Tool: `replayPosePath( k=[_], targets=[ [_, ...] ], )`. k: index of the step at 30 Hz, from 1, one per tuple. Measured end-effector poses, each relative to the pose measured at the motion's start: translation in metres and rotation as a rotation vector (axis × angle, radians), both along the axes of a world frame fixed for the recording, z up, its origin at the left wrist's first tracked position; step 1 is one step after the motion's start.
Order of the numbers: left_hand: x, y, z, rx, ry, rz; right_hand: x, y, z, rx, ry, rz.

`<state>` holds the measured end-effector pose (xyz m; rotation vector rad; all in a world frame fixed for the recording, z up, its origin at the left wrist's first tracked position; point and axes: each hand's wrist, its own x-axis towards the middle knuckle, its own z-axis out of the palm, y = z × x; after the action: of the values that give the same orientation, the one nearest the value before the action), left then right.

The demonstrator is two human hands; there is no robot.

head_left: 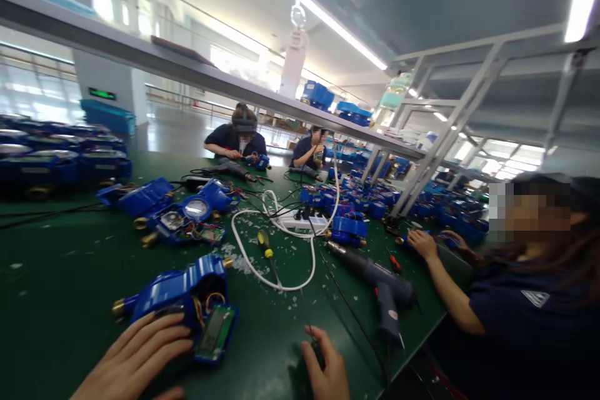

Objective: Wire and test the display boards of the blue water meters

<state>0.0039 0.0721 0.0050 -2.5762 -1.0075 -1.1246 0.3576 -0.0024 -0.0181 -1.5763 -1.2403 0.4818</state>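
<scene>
The blue water meter (180, 281) lies on the green workbench (56, 331) with its circuit board exposed. The left hand (134, 356) rests open against the meter. Right of it, the right hand (325, 365) curls, its grip unclear. Beyond the meter are a yellow-handled screwdriver (265, 249) and a white cable (276, 284).

Blue water meter (173, 281), brass ends, circuit board (215, 332) exposed.
</scene>
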Motion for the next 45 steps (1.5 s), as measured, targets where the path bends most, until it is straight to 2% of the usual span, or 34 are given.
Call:
replayPosePath(
  k=[5,9,13,17,25,29,33,36,39,42,45],
  targets=[
    [0.01,-0.009,0.033,-0.141,0.087,-0.067,-0.009,-0.005,0.008,-0.021,0.109,-0.012],
    [0.014,-0.011,0.042,-0.186,-0.002,-0.067,-0.014,-0.008,0.016,-0.009,0.08,-0.009],
    [0.017,-0.013,0.039,-0.228,0.004,-0.083,-0.018,-0.014,0.007,0.082,-0.049,0.051],
    [0.019,-0.013,0.037,-0.214,-0.031,-0.054,-0.041,-0.011,0.0,0.107,-0.161,0.142],
    [0.02,-0.012,0.037,-0.13,-0.064,0.013,-0.101,0.039,0.028,0.01,-0.428,0.377],
    [0.026,-0.013,0.035,-0.107,-0.078,0.024,-0.114,0.056,0.03,0.01,-0.378,0.435],
    [0.019,-0.007,0.033,-0.06,0.002,0.043,-0.115,0.061,0.03,0.042,-0.262,0.467],
    [0.005,0.005,0.028,0.035,0.015,0.166,-0.107,0.064,0.035,0.067,-0.217,0.458],
    [0.0,0.019,0.02,-0.033,-0.022,0.252,-0.096,0.07,0.042,0.085,-0.165,0.477],
    [0.014,0.028,0.01,-0.113,-0.048,0.234,-0.084,0.081,0.047,0.098,-0.104,0.478],
    [0.042,0.031,0.005,-0.115,-0.061,0.223,-0.071,0.093,0.047,0.123,-0.044,0.428]
  ],
)
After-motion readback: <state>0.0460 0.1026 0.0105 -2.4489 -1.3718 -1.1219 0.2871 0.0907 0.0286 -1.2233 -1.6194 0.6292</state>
